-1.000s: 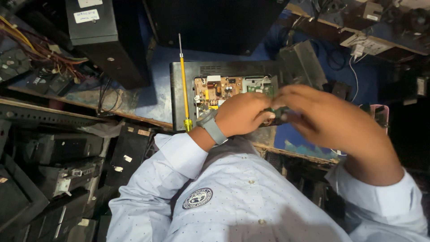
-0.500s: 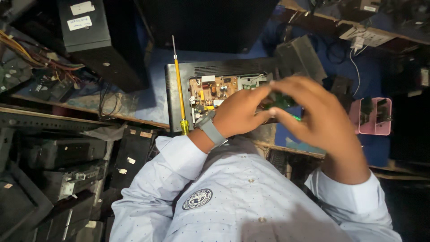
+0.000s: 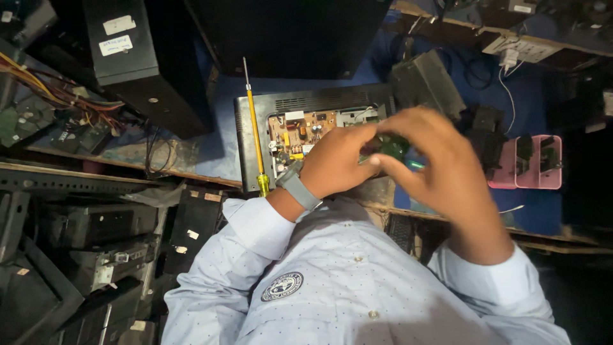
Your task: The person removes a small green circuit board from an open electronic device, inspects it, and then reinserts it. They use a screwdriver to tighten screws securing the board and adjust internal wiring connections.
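Note:
My left hand (image 3: 335, 163), with a grey watch on its wrist, and my right hand (image 3: 440, 172) meet over an opened black device (image 3: 306, 102) on the blue bench. Both hands pinch a small green part (image 3: 393, 145) between their fingertips, just above the exposed brown circuit board (image 3: 300, 131). My fingers hide most of the part. A long yellow screwdriver (image 3: 254, 137) lies along the device's left edge, tip pointing away from me, close to my left wrist.
A black computer case (image 3: 143, 61) stands at the back left beside loose coloured wires (image 3: 48, 92). A dark monitor back (image 3: 287, 32) rises behind the device. A pink holder (image 3: 527, 163) sits at the right. Stacked black casings (image 3: 76, 255) fill the space below the bench at left.
The view has shifted slightly. My right hand has drawn a little closer to me, and its fingers have spread more over the green part. The left hand stays in place.

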